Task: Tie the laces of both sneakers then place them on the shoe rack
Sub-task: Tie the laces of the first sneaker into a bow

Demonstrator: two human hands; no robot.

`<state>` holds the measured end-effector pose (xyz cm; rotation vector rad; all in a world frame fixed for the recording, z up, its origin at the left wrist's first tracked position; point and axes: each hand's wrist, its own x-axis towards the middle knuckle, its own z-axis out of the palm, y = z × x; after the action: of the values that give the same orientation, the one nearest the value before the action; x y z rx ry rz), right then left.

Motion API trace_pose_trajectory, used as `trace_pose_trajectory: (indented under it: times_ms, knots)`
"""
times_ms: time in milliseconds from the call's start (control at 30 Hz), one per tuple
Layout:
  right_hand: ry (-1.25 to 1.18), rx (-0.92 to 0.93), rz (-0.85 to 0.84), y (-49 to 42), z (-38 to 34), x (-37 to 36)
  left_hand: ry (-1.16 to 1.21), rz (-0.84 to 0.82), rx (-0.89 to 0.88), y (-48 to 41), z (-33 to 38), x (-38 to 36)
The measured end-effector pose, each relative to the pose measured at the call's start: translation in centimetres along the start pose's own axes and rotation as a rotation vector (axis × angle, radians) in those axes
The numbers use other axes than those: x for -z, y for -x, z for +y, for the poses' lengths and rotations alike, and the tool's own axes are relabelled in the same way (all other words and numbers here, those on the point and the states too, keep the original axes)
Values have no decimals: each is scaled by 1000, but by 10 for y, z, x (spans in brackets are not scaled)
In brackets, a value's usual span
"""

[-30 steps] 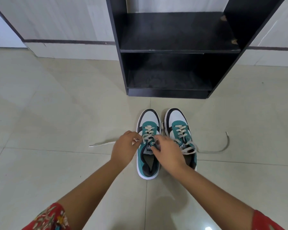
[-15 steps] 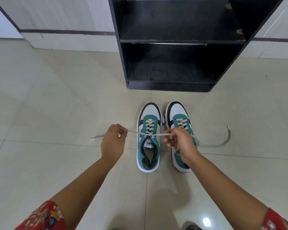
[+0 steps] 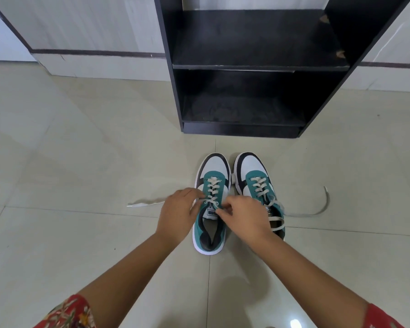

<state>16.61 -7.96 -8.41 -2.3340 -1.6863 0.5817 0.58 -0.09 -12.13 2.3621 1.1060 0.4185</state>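
Two teal, white and black sneakers stand side by side on the tiled floor, toes toward the rack. My left hand (image 3: 177, 213) and my right hand (image 3: 246, 215) are both closed on the cream lace ends of the left sneaker (image 3: 212, 183), close together over its tongue. One lace end (image 3: 145, 203) trails left across the floor from my left hand. The right sneaker (image 3: 253, 178) has loose laces, one of them (image 3: 317, 210) curling out to the right on the floor. My right hand covers part of the right sneaker's heel area.
A black shoe rack (image 3: 258, 67) with two bare shelves stands just beyond the sneakers against a pale wall. Glossy beige floor tiles spread on all sides. Red patterned sleeves show at the bottom corners.
My hands had pulled the left sneaker's lace ends apart half a second ago; now they have come back together over the tongue. The view has tilted down slightly.
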Motion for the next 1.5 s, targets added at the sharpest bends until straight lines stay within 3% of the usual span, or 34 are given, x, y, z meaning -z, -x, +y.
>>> trace_pose_trajectory:
  times_ms: [333, 500, 667, 767, 933, 1100, 1333, 1500]
  knots:
    - [-178, -31, -46, 2, 15, -4, -40, -49, 113, 1, -5, 0]
    - [-208, -30, -185, -3, 17, 4, 23, -141, 198, 0, -10, 4]
    - [-808, -135, -146, -4, 5, 10, 709, -78, 550, -5, 8, 20]
    - [-1075, -185, -142, -5, -5, 11, 930, -109, 636, -9, 27, 23]
    - [-1230, -220, -147, -9, -7, 7, 1031, -125, 562, -17, 38, 31]
    - [-1349, -213, -132, -7, -9, 5, 964, -137, 439, -17, 39, 31]
    - [-1278, -128, -132, -14, -9, -2, 868, -230, 310, -20, 39, 31]
    - [-1290, -121, -150, -19, -10, -3, 1038, -319, 412, -22, 38, 32]
